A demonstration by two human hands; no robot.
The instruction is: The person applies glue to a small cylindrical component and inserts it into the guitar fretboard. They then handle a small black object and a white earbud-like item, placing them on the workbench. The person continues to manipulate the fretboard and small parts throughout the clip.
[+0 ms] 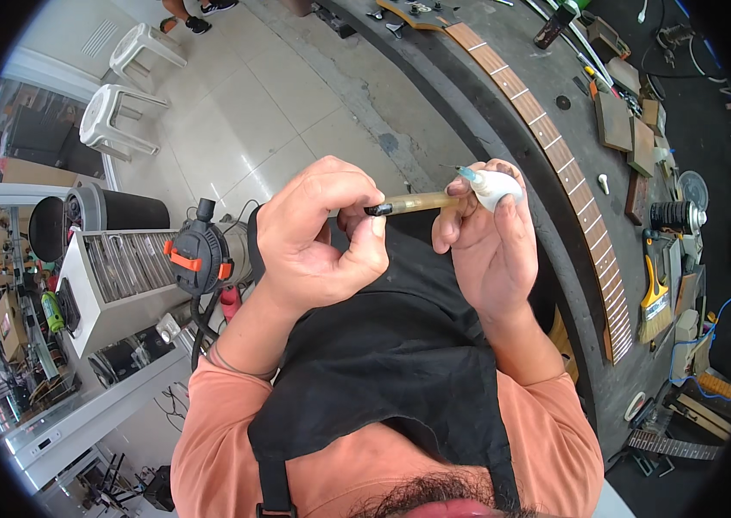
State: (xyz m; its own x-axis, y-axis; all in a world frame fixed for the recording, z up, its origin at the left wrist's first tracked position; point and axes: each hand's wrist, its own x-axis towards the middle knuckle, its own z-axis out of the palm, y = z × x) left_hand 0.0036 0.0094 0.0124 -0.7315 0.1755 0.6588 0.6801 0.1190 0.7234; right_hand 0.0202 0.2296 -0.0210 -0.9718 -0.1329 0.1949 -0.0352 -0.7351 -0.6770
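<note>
In front of my chest, my left hand (322, 237) is closed, its thumb and fingers pinching the black end of a slim, yellowish translucent rod (417, 204). The rod's other end reaches the fingers of my right hand (497, 250). That hand is closed around a small white squeeze bottle (497, 187) with a blue needle tip, which points up and to the left. The exact kind of rod cannot be made out. A guitar neck (548, 136) with a brown fretted fingerboard lies along the bench beyond my right hand.
The dark workbench (586, 95) curves along the right, bearing a yellow-handled paintbrush (655, 298), wood blocks (614, 121) and a second fretboard (672, 445). To the left stand a black-and-orange vacuum head (199, 257), a white drawer cabinet (94, 298) and white stools (115, 116). Another person's feet (197, 22) show at top.
</note>
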